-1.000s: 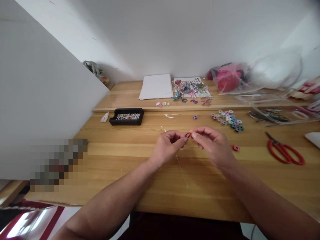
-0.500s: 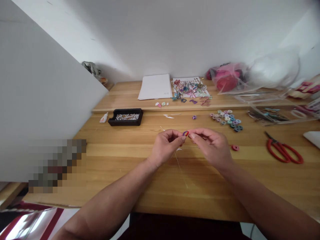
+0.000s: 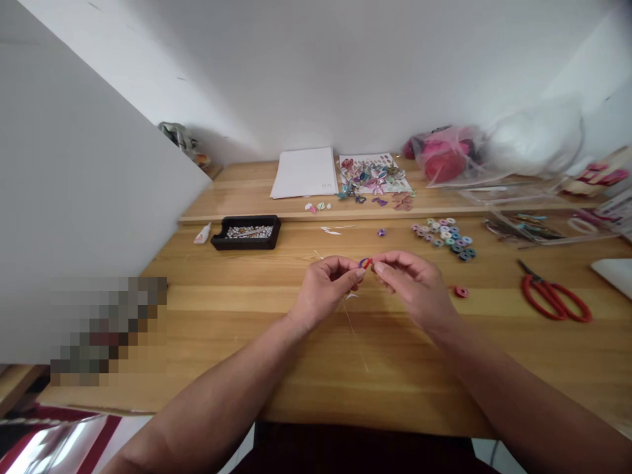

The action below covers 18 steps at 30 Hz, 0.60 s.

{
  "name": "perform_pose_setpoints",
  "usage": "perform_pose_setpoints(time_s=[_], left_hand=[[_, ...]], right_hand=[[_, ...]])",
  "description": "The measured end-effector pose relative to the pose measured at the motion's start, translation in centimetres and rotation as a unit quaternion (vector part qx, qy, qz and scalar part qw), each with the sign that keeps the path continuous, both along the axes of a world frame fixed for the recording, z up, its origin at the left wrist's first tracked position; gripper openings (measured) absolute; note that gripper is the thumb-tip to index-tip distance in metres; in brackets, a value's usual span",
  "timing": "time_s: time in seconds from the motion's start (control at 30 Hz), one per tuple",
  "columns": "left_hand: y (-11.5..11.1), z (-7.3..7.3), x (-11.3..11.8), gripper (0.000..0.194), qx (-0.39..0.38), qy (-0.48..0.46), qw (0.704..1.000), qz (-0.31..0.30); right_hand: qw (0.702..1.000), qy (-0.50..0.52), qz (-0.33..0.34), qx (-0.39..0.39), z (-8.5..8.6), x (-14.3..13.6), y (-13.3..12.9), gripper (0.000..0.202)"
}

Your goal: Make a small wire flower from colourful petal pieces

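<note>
Between my two hands is a small petal-shaped loop (image 3: pixel 365 263), purple on its left side and red on its right. My left hand (image 3: pixel 328 289) pinches its lower left end between thumb and forefinger. At the other end, the fingertips of my right hand (image 3: pixel 415 280) are closed on what looks like red thread; the exact grip is too small to make out. A spool of red thread (image 3: pixel 461 291) lies just right of my right hand, a short tail showing. Below the hands are a white sliver (image 3: pixel 351 295) and a fine pale strand (image 3: pixel 349 318) on the table.
Red-handled scissors (image 3: pixel 555 297) lie at right, near several thread spools (image 3: pixel 444 234) and a purple spool (image 3: pixel 382 232). A black tray (image 3: pixel 245 245) of beads and a small white bottle (image 3: pixel 202 234) stand at left. Paper sheets (image 3: pixel 303 172) and colourful petal pieces (image 3: pixel 372 178) occupy the raised shelf.
The whole view has shifted slightly. Both hands keep their pinch around the loop, and the right fingertips have barely moved.
</note>
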<state>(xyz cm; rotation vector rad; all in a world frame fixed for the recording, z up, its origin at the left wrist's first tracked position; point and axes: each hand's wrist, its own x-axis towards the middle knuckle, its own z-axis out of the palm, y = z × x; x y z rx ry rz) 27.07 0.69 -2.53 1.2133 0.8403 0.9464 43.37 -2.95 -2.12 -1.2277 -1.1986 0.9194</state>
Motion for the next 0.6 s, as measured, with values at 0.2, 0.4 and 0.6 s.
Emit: perform_pose_setpoints(time_s=[0.2,0.4,0.6], left_hand=[[-0.03,-0.06,0.02,0.029,-0.002,0.004,1.000,-0.018],[-0.08,-0.32,0.08,0.029,0.013,0.007,0.999,-0.038],[-0.20,-0.21,0.07,0.026,0.020,0.017,0.998,-0.054]], right_hand=[[0.999,0.041,0.009,-0.011,-0.14,0.09,0.09,0.015],[1.000,0.023,0.006,-0.014,-0.02,0.08,0.01,0.016],[1.000,0.009,-0.017,-0.024,-0.11,0.13,0.14,0.014]])
